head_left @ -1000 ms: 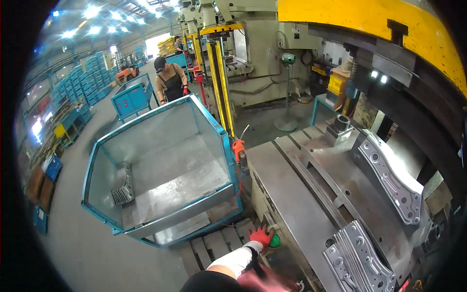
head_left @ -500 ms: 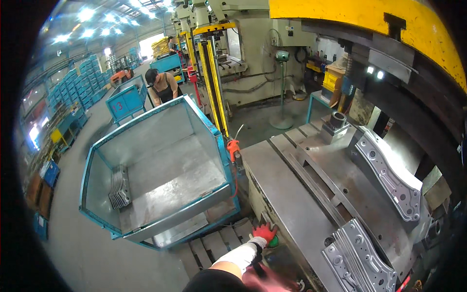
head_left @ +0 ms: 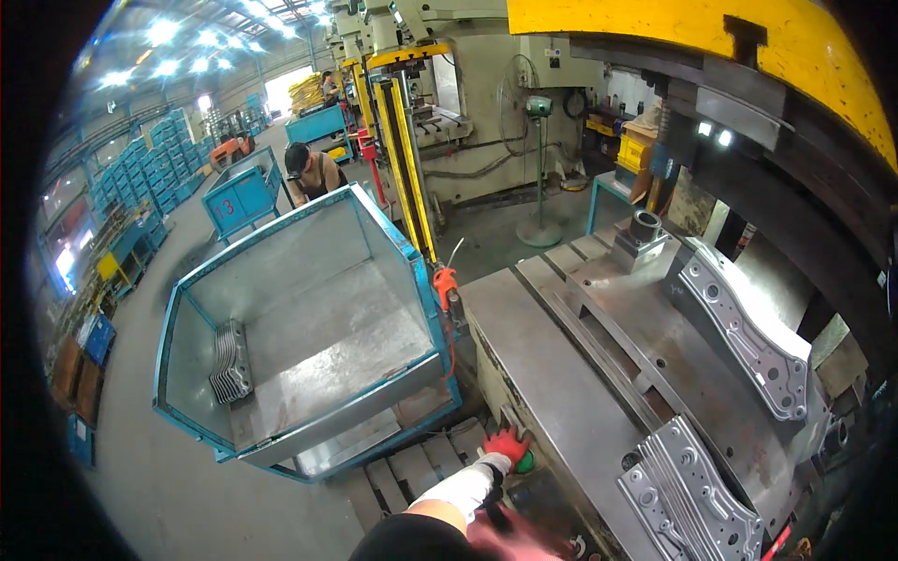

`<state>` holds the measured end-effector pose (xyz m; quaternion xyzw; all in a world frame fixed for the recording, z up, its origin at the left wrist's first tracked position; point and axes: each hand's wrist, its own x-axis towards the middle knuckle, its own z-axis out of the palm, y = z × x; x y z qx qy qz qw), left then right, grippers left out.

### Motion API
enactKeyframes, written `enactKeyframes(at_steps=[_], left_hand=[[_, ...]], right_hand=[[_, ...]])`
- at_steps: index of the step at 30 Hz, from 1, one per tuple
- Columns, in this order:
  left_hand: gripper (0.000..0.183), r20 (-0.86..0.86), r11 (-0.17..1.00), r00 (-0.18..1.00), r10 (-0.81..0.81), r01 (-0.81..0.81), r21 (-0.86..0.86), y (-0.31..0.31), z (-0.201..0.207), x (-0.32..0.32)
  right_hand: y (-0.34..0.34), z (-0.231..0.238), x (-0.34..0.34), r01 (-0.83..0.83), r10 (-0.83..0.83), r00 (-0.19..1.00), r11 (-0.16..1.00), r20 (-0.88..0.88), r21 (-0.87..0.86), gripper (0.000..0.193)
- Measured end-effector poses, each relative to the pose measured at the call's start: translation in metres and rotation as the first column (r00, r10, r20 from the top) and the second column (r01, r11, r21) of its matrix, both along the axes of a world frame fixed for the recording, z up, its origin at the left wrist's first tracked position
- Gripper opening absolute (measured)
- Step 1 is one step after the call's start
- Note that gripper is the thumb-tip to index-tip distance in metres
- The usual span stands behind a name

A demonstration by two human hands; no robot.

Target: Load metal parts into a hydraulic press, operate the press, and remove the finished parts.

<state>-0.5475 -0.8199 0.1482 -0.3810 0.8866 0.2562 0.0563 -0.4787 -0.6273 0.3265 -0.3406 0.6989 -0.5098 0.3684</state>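
My left hand (head_left: 505,447), in a red glove with a white cuff, reaches forward from the lower edge. Its fingers look spread over the top of a control by the press table's side, against a round green button (head_left: 526,462). I see nothing held in it. My right hand does not show clearly; a blurred pinkish-red patch (head_left: 524,539) below the left wrist cannot be made out. To the right, a stack of ribbed grey metal panels (head_left: 690,491) lies on the press bed (head_left: 561,374). A single stamped panel (head_left: 744,337) rests on the die farther back.
A blue-framed metal bin (head_left: 309,439) stands at left, with several nested panels (head_left: 231,362) inside. An orange-red air gun (head_left: 444,283) hangs at its corner. The yellow press ram (head_left: 711,37) is overhead. Another person (head_left: 311,173) bends behind the bin; a green fan (head_left: 539,107) stands beyond.
The view has shifted slightly. My left hand stays at the green button. The person behind the bin has bent lower.
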Motion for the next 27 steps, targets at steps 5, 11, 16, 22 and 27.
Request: enactKeyframes(at_steps=[5, 11, 16, 22, 27], left_hand=[[0.075, 0.026, 1.000, 1.000, -0.011, 0.012, -0.021, -0.001, -0.004, 0.000], [0.074, 0.033, 1.000, 0.999, -0.016, 0.016, 0.005, -0.002, -0.001, 0.000], [0.074, 0.056, 0.999, 0.998, -0.026, 0.025, 0.026, -0.001, 0.009, -0.001], [0.075, 0.024, 1.000, 1.000, -0.010, 0.009, 0.027, -0.002, -0.003, 0.000], [0.073, 0.049, 0.999, 0.999, -0.024, 0.022, 0.035, -0.002, 0.003, -0.001]], right_hand=[[0.001, -0.001, 0.001, -0.002, 0.002, 1.000, 1.000, 0.001, 0.000, 0.051], [0.004, -0.003, 0.000, 0.003, -0.003, 1.000, 1.000, -0.002, 0.004, 0.050], [0.004, -0.003, 0.001, 0.007, -0.007, 1.000, 1.000, 0.000, 0.005, 0.050], [0.004, -0.004, 0.003, -0.005, 0.005, 1.000, 1.000, 0.002, 0.005, 0.050], [0.004, -0.002, 0.000, -0.004, 0.004, 1.000, 1.000, 0.001, 0.011, 0.050]])
